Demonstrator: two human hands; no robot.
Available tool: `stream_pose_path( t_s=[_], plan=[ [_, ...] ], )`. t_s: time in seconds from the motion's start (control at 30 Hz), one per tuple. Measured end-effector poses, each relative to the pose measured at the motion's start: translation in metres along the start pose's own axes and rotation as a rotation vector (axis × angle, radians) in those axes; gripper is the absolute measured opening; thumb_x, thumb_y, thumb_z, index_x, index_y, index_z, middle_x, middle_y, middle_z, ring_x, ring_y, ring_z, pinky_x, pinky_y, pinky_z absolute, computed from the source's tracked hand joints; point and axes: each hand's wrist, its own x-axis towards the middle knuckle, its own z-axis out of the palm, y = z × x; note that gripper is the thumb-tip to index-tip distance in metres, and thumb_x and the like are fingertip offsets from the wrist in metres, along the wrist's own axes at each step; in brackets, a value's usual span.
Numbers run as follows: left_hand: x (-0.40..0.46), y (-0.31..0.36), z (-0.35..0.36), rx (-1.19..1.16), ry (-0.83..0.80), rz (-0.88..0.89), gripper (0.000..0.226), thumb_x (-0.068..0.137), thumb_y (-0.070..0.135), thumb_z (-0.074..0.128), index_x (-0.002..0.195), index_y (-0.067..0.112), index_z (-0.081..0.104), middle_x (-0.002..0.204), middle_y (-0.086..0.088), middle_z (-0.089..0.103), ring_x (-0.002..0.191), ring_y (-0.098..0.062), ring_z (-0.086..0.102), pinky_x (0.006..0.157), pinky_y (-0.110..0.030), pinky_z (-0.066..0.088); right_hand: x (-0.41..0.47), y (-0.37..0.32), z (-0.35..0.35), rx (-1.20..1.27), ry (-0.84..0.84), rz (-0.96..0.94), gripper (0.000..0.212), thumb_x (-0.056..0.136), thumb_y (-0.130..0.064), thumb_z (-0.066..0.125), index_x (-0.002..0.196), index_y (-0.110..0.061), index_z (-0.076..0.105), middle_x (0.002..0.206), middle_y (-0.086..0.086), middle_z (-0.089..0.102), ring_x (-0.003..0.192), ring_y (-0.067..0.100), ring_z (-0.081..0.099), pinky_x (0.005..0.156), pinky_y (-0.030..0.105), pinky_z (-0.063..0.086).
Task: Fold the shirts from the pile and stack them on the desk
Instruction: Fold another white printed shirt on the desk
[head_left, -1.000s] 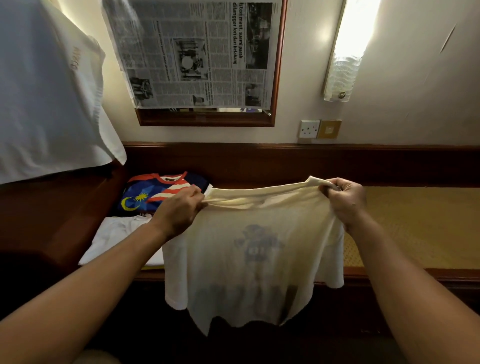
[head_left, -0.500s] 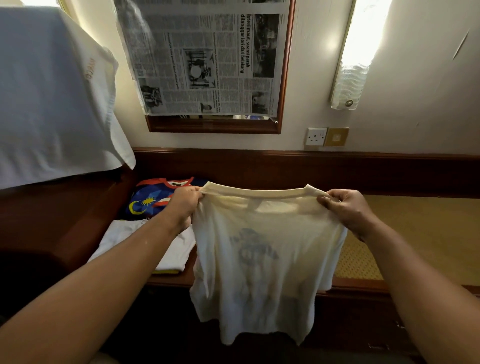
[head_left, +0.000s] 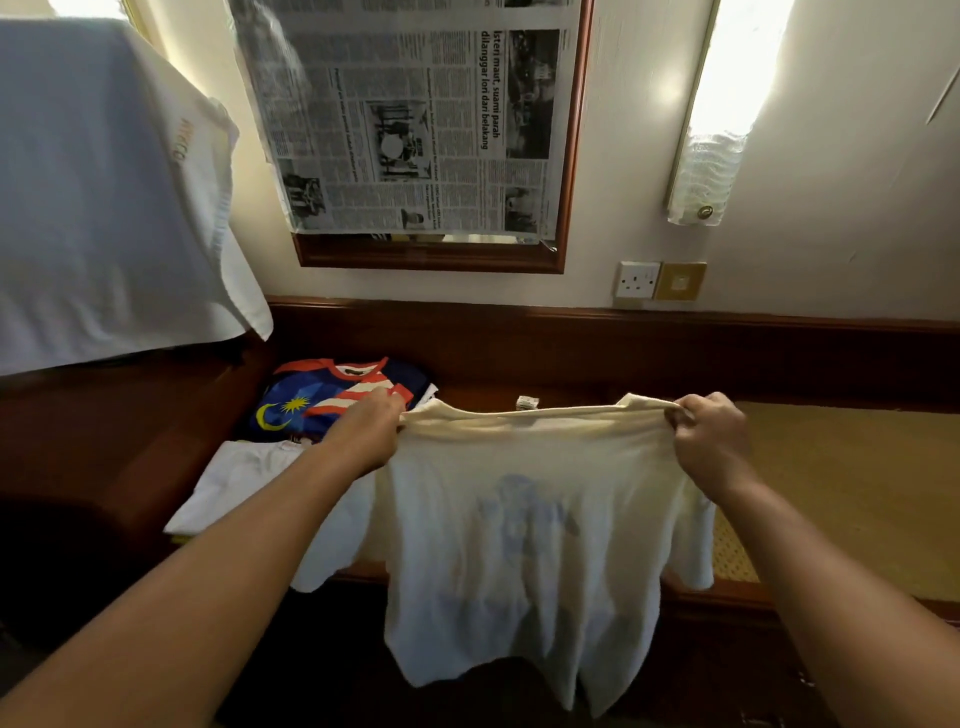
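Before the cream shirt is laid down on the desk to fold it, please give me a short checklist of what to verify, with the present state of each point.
1. Left hand grips one shoulder of the cream shirt: ok.
2. Right hand grips the other shoulder: ok.
3. Top edge stretched straight between the hands: ok.
4. Shirt hangs free without twists: not ok, the lower hem is uneven and bunched.
5. Bare place on the desk to lay it: ok, the woven surface on the right shows nothing on it.
6. Folded white shirt and flag-print shirt out of the way: cannot tell, a sleeve hangs in front of the white one.
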Motion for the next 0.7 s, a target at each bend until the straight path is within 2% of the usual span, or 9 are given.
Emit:
stream_pose_path(
  t_s=[0.07,0.17,0.23,0.3,0.37,0.47,0.5,0.6,0.7],
  plan=[
    [-0.002,0.0,0.015,-0.007,0.017,-0.115,0.016,0.092,0.003,0.048,0.104,0.004,0.057,0.111,-0.015,0.052,0.095,-0.034,0.056,0.072,-0.037,0.042,-0.003,0.006,0.011,-0.035,0.002,0.057,0.025,0.096,-0.02,0.052,0.083,-0.006,0.068,0.082,0.013,0.061,0.075,0.028,0.052,0.063,0.03,0.033],
    [0.001,-0.004,0.035,-0.054,0.024,-0.266,0.015,0.09,0.0,0.049,0.1,-0.001,0.06,0.108,-0.02,0.056,0.094,-0.038,0.057,0.072,-0.039,0.042,-0.003,0.013,0.025,-0.096,-0.031,0.118,0.03,0.096,-0.031,0.051,0.074,-0.012,0.059,0.075,0.01,0.06,0.073,0.03,0.055,0.06,0.031,0.035],
    [0.009,-0.01,0.048,-0.121,0.0,-0.313,0.016,0.091,0.002,0.048,0.095,-0.002,0.062,0.102,-0.021,0.062,0.092,-0.038,0.058,0.067,-0.036,0.037,0.002,0.016,0.035,-0.11,-0.06,0.083,0.026,0.096,-0.022,0.05,0.075,-0.011,0.057,0.074,0.007,0.056,0.073,0.03,0.053,0.058,0.032,0.034],
    [0.019,-0.017,0.056,-0.221,0.007,-0.355,0.019,0.093,0.006,0.044,0.089,0.0,0.062,0.096,-0.021,0.064,0.091,-0.039,0.058,0.064,-0.033,0.033,0.01,0.021,0.046,-0.104,-0.104,0.008,0.015,0.093,-0.005,0.048,0.082,-0.008,0.059,0.08,0.006,0.052,0.074,0.027,0.051,0.057,0.031,0.032],
    [0.031,-0.021,0.064,-0.379,0.04,-0.403,0.021,0.095,0.009,0.043,0.08,0.005,0.056,0.092,-0.022,0.063,0.088,-0.04,0.056,0.064,-0.033,0.032,0.018,0.026,0.055,-0.089,-0.114,0.007,0.02,0.087,0.006,0.047,0.091,-0.005,0.062,0.087,0.007,0.048,0.075,0.022,0.047,0.058,0.029,0.032],
    [0.055,-0.024,0.078,-0.569,0.106,-0.472,0.03,0.097,0.012,0.044,0.067,0.008,0.044,0.078,-0.017,0.055,0.076,-0.033,0.05,0.063,-0.034,0.031,0.03,0.033,0.072,-0.069,-0.039,0.079,0.017,0.089,0.001,0.049,0.092,-0.007,0.064,0.087,0.007,0.052,0.075,0.023,0.048,0.063,0.03,0.034],
    [0.061,-0.025,0.083,-0.594,0.121,-0.484,0.035,0.097,0.013,0.045,0.063,0.009,0.04,0.071,-0.013,0.051,0.072,-0.03,0.047,0.061,-0.034,0.029,0.034,0.034,0.077,-0.087,-0.013,0.125,0.014,0.093,-0.007,0.05,0.088,-0.009,0.063,0.082,0.007,0.055,0.073,0.023,0.049,0.06,0.031,0.033],
    [0.077,-0.035,0.092,-0.533,0.101,-0.429,0.039,0.097,0.024,0.05,0.06,0.015,0.04,0.062,-0.004,0.046,0.065,-0.028,0.045,0.055,-0.033,0.027,0.051,0.043,0.088,-0.145,0.032,0.237,0.028,0.097,-0.025,0.051,0.074,-0.011,0.058,0.072,0.009,0.059,0.065,0.025,0.049,0.054,0.031,0.031],
    [0.1,-0.047,0.098,-0.469,-0.007,-0.324,0.032,0.094,0.031,0.053,0.066,0.016,0.048,0.065,-0.004,0.052,0.066,-0.028,0.05,0.053,-0.033,0.032,0.075,0.054,0.103,-0.195,-0.01,0.228,0.026,0.098,-0.021,0.049,0.078,-0.007,0.057,0.078,0.01,0.055,0.069,0.026,0.045,0.058,0.032,0.031]
  ],
)
